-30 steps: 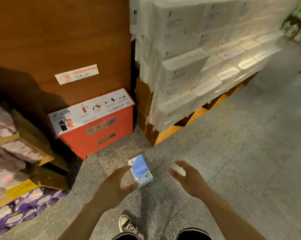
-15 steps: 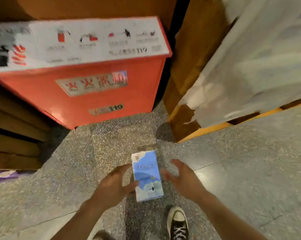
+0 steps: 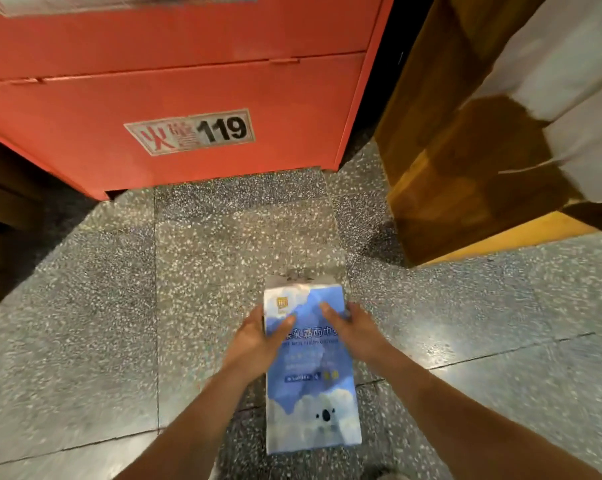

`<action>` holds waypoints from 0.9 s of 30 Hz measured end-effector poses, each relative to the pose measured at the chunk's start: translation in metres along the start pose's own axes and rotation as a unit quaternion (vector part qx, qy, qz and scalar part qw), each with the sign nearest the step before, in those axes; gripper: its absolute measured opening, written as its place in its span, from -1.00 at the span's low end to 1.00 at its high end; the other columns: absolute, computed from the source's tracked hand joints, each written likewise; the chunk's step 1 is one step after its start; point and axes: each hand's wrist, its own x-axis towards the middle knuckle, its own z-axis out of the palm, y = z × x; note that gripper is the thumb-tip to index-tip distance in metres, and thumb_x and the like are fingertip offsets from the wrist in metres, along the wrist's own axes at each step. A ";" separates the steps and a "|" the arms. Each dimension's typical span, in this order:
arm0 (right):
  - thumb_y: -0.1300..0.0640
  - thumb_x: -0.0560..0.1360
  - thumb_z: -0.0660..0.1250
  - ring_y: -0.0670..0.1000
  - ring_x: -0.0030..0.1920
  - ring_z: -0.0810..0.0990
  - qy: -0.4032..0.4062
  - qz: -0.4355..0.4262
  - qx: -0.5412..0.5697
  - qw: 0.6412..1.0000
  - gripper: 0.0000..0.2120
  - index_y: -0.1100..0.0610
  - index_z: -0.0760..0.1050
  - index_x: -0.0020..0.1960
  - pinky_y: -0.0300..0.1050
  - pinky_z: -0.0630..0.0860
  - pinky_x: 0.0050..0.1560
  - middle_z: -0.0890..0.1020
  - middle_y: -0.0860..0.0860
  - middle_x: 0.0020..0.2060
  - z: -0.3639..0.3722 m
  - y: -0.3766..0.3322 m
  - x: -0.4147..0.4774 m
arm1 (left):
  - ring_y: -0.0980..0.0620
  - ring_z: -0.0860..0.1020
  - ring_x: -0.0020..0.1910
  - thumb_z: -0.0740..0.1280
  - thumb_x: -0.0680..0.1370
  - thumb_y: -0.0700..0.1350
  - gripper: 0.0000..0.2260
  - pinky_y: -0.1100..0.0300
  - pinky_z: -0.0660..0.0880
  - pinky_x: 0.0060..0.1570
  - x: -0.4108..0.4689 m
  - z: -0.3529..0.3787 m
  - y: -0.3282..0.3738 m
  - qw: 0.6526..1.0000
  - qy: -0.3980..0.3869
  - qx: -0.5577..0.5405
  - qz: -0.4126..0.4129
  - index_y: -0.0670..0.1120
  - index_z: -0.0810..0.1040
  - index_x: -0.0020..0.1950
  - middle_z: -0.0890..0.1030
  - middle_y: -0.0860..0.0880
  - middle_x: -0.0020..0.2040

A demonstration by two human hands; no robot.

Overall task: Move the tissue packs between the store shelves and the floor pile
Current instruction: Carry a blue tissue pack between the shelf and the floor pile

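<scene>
Since half a second ago, the left hand [image 3: 258, 337] and right hand [image 3: 353, 329] have closed onto the pack [image 3: 310, 368], which they had only flanked with spread fingers. The view has also dropped closer to the floor [image 3: 85, 323].

The left hand grasps the pack's left edge, thumb lying across the top face. The right hand grasps the right edge in the same way, thumb on top. The pack is blue and white with a small koala face at its near end. It lies lengthwise between the hands, low over speckled grey tiles. Whether it touches the floor cannot be told.

Beyond it stands a red box [image 3: 175, 98] with a label [image 3: 190, 135] reading 119. To the right is a wooden pallet [image 3: 466, 150], with blurred white packs [image 3: 576, 98] stacked on it.
</scene>
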 end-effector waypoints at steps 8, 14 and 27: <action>-0.04 0.60 0.36 -0.16 -0.08 0.65 0.039 -0.020 0.085 0.995 -0.78 0.03 0.59 0.17 -0.43 0.52 -0.20 0.67 -0.16 -0.10 0.004 -0.019 -0.041 | 0.25 0.61 0.02 0.40 0.55 0.14 -0.76 0.57 0.40 -0.15 -0.040 -0.005 0.028 0.991 0.072 -0.108 0.032 0.18 0.59 0.20 0.65 0.29 0.00; -0.33 0.40 0.39 0.03 0.05 0.72 0.054 -0.107 0.121 0.985 -0.51 -0.04 0.62 0.17 0.23 0.62 0.11 0.74 -0.05 0.02 -0.043 -0.133 -0.159 | 0.20 0.66 0.07 0.43 0.55 0.09 -0.76 0.15 0.58 0.08 -0.148 -0.102 0.141 0.966 0.086 -0.224 0.100 0.14 0.64 0.20 0.71 0.20 0.05; -0.41 0.41 0.39 -0.06 0.26 0.62 -0.060 -0.283 0.096 0.952 -0.31 -0.04 0.48 0.40 0.12 0.56 0.29 0.64 -0.13 0.25 -0.127 -0.489 -0.555 | 0.32 0.41 0.31 0.38 0.55 0.18 -0.80 0.55 0.27 0.18 -0.523 -0.403 0.400 0.895 0.330 -0.175 0.245 0.26 0.59 0.16 0.55 0.08 0.26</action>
